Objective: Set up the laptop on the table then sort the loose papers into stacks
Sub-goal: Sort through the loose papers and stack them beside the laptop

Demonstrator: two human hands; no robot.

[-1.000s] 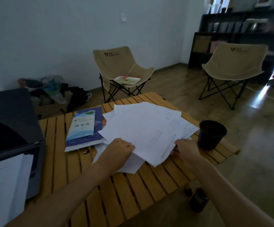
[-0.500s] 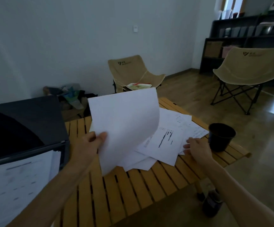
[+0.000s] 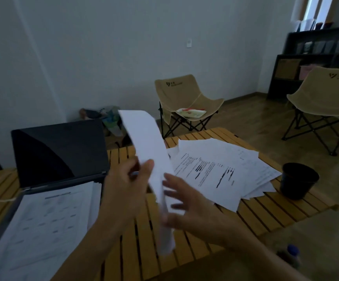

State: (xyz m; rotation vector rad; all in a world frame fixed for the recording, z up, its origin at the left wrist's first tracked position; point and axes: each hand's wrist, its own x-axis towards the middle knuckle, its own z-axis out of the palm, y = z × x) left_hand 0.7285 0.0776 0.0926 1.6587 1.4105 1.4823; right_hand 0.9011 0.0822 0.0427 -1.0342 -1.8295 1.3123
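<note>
While the left hand [image 3: 128, 185] pinches one white sheet [image 3: 152, 159] between thumb and fingers, the sheet stands nearly edge-on to the head camera, its long axis running from a curled top corner, up and away from the hand, down to a lower end that hangs toward the viewer, below and right of the hand. The right hand [image 3: 186, 207] is spread just right of the sheet's lower half, fingers straight and apart, grasping nothing; whether its fingertips touch the paper is unclear through the blur.

Beyond the right hand, a loose pile of papers [image 3: 221, 171] lies fanned on the slatted table [image 3: 266, 211]; the top page carries rows of dark print, too smeared to read. Right of that pile stands a black cup [image 3: 298, 179] near the table's edge.

Left of the left hand, the laptop [image 3: 59, 151] sits open with a dark screen facing the viewer. A stack [image 3: 42, 228] of printed pages covers its keyboard area, long axis running toward the viewer, its heading and rows of text illegible.

Past the table, two tan folding chairs [image 3: 184, 98] bear a small dark logo with lettering on the backrest, too small to read.
</note>
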